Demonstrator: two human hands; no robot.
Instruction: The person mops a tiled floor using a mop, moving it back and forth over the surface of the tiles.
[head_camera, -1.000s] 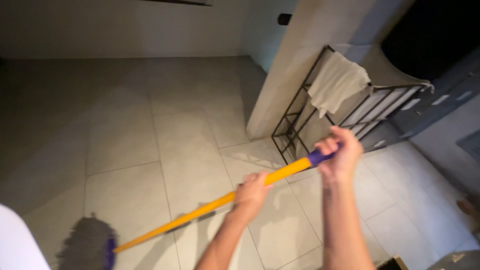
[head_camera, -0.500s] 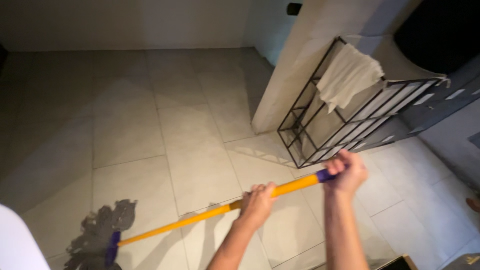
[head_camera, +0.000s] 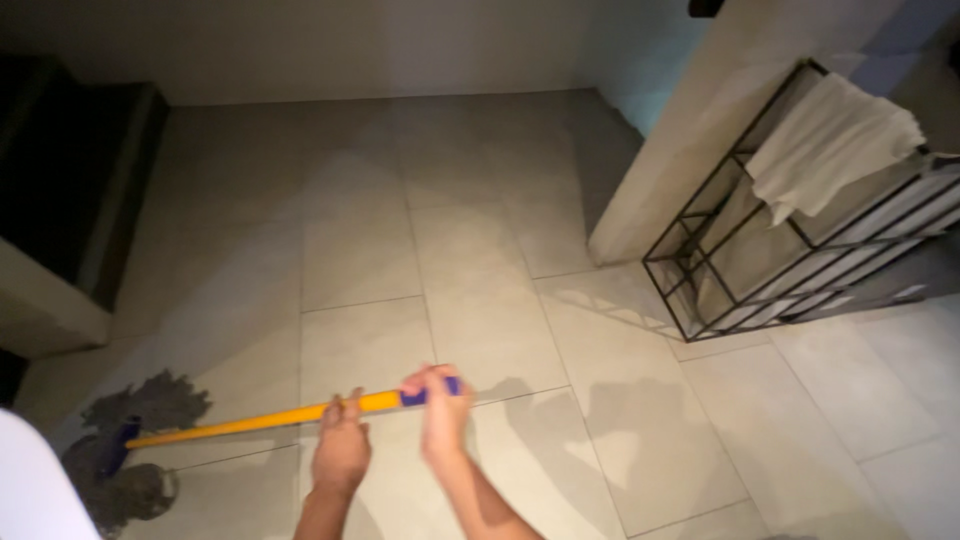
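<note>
Gripping yellow mop handle (head_camera: 265, 418): left hand (head_camera: 341, 449), right hand (head_camera: 440, 410), both closed.

Pale tiled floor (head_camera: 400, 240), black wire rack (head_camera: 790, 260)

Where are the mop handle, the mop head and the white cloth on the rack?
mop handle (head_camera: 250, 421), head view, middle of the yellow shaft.
mop head (head_camera: 135, 470), head view, grey strands on the floor.
white cloth (head_camera: 825, 140), head view, its draped middle.

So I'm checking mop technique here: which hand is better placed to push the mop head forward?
Probably the left hand: it grips the yellow handle lower, nearer the mop head; the right hand holds the end.
</note>
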